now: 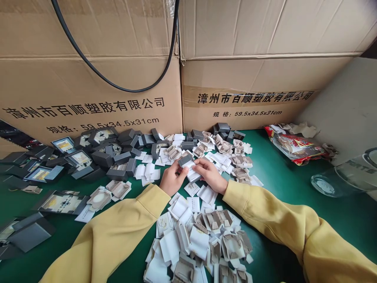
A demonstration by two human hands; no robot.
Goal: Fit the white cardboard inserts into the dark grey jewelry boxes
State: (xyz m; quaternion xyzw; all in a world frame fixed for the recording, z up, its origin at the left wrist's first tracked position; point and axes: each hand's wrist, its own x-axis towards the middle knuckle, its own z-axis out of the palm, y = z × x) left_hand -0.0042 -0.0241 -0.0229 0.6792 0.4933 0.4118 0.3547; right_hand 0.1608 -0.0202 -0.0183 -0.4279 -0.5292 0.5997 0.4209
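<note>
Pinching a small grey box (185, 160) at the clock-face centre, fingers nearly closed, the left hand (174, 179) seemingly steadies it against the right hand (211, 175), whose fingertips pinch its white part, with card inserts (199, 240) at six o'clock.

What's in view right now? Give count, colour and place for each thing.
Cartons: two, brown, back.
Cable: one, black, hanging top left.
Small boxes: many, dark grey, left and back centre.
Pictured panels: several, blue and yellow, among left boxes.
Card pieces: many, white and grey-brown, centre and near front.
Packet: one, mostly red, back right.
Glass vessel: one, clear, right edge.
Upright surface: one, grey, right side.
Table: one, green, beneath.
Something unclear: count uncertain, dark, left edge.
Held box: one, dark grey and white, centre.
Sleeves: two, yellow, foreground.
Left hand: one, bare, on the held box.
Right hand: one, bare, also on it.
</note>
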